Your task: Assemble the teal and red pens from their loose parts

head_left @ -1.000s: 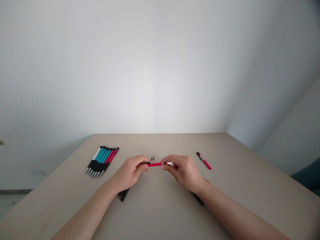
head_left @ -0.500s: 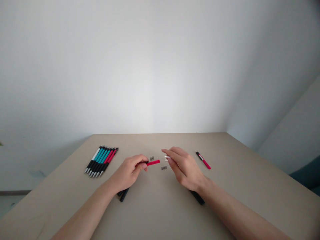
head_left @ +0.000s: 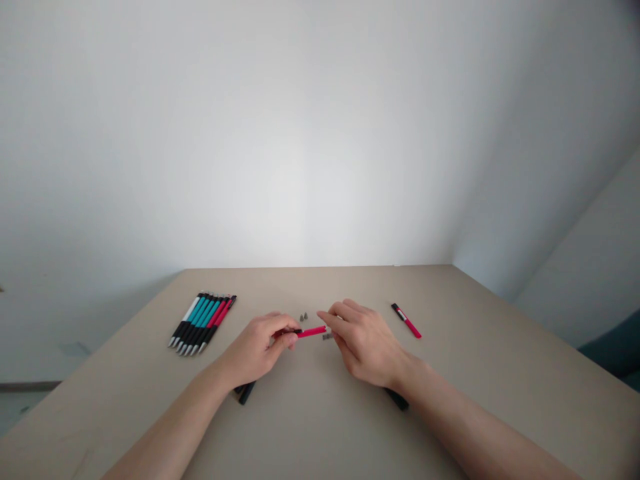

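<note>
Near the middle of the table, my left hand (head_left: 265,347) is closed on a red pen barrel (head_left: 313,331) with a black end; the barrel points right. My right hand (head_left: 363,340) is pinched at the barrel's right end, on a small white part (head_left: 329,329) that is mostly hidden by the fingers. Small metal springs (head_left: 327,337) lie just below the barrel's tip. Two small grey tips (head_left: 303,317) rest behind it. Black tubes (head_left: 246,391) lie partly under my left hand, and another black piece (head_left: 397,399) shows below my right wrist.
Several assembled pens (head_left: 203,323) in white, teal and red lie side by side at the left. A separate red and black pen barrel (head_left: 407,321) lies at the right. The table (head_left: 310,427) meets a pale wall at its back edge.
My right hand has moved left and slightly down, bringing the white part to the barrel's open end. The red barrel has shifted slightly right and down in my left hand.
</note>
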Motion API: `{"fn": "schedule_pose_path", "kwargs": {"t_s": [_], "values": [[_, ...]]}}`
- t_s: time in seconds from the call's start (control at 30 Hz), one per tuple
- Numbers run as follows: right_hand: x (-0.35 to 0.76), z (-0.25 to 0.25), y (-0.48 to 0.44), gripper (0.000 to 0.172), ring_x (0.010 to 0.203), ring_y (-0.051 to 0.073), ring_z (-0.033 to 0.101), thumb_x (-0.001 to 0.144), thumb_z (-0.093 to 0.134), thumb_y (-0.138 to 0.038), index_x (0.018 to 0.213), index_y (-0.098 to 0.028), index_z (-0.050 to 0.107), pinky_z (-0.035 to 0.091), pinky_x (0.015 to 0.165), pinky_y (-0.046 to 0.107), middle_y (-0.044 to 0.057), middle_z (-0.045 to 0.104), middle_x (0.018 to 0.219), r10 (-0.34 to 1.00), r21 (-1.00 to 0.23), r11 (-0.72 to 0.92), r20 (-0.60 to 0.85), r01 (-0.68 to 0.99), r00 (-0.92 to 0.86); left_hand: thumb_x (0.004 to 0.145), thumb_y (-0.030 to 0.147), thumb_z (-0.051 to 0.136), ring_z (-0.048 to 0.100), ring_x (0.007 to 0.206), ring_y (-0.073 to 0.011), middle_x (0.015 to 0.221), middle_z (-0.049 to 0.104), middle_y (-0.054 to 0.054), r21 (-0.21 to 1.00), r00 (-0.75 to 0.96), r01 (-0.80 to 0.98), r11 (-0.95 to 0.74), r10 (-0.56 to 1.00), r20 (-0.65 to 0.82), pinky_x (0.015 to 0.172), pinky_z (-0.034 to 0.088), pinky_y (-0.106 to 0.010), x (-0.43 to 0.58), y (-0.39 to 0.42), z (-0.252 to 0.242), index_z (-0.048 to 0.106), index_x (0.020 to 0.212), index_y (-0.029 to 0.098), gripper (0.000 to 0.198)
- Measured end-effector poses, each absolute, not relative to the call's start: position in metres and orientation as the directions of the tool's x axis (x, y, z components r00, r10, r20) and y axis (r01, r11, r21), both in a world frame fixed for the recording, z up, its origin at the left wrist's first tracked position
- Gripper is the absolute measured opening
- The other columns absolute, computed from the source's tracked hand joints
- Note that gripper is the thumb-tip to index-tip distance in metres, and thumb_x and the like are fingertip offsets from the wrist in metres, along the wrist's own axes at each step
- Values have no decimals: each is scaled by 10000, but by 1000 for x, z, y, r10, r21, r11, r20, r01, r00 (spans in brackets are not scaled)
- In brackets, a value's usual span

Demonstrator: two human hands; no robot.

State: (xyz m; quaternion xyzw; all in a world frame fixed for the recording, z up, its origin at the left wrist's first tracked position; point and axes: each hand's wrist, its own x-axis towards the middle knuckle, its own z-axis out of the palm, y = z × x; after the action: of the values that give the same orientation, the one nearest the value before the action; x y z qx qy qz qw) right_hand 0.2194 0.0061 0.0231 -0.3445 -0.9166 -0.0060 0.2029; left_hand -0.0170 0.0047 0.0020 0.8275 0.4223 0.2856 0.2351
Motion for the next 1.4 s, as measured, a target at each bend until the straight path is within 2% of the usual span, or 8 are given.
{"fn": "schedule_pose_path", "kwargs": {"t_s": [0.13,0.23,0.4,0.5,0.73,0.97,1.17,1.4], "values": [[218,20,6,532,895,234,486,719,441,-6,1219,-159,534,438,771,363,112,582,1041,569,-158,810,448,565,-690,905,223,466,574,734,-137,777,633,-8,633,478,568,-526,837,266,639,422,-214,-16,6,1,612,873,188,153],[217,21,3,579,967,242,477,694,433,20,1233,-169,524,442,817,387,118,561,1092,509,-183,850,525,493,-683,917,213,447,576,744,-135,775,633,3,633,469,565,-529,837,281,694,421,-229,-16,7,0,599,855,192,166],[216,26,-6,462,1024,253,482,695,463,5,1101,-175,590,433,849,421,106,574,1080,327,-96,925,693,367,-643,943,240,396,585,736,-145,783,653,2,662,402,567,-491,866,298,715,416,-255,-15,7,2,555,854,194,188],[215,26,-8,392,1005,241,504,712,467,1,1042,-157,607,441,837,405,106,594,1025,280,-86,943,731,322,-622,952,258,368,584,726,-151,778,664,-2,703,345,536,-467,881,323,719,426,-268,-15,8,2,511,887,195,169],[216,14,4,284,775,194,532,757,459,-17,915,-160,648,440,698,344,74,634,809,403,-154,898,662,412,-632,962,316,350,615,765,-157,837,691,-42,827,276,388,-407,907,317,753,476,-295,-15,9,-7,435,926,205,144],[219,11,13,281,789,201,557,819,437,-36,935,-152,665,454,727,337,89,651,805,589,-248,772,625,585,-512,959,316,387,642,870,-174,909,709,-67,836,252,360,-413,906,339,801,472,-313,-16,8,-5,404,1008,211,117],[220,6,14,258,874,217,577,842,510,-100,1054,-135,654,458,793,340,106,660,890,655,-235,748,412,621,-634,938,301,438,625,960,-196,1004,681,-101,799,237,391,-458,888,393,846,451,-325,-16,6,1,472,960,185,123],[218,3,17,136,838,180,598,830,591,-100,844,-174,705,445,767,280,66,662,859,722,-251,691,220,677,-656,945,308,419,637,863,-176,935,690,-80,756,304,450,-476,877,372,787,460,-302,-15,5,3,450,983,192,126]]}}
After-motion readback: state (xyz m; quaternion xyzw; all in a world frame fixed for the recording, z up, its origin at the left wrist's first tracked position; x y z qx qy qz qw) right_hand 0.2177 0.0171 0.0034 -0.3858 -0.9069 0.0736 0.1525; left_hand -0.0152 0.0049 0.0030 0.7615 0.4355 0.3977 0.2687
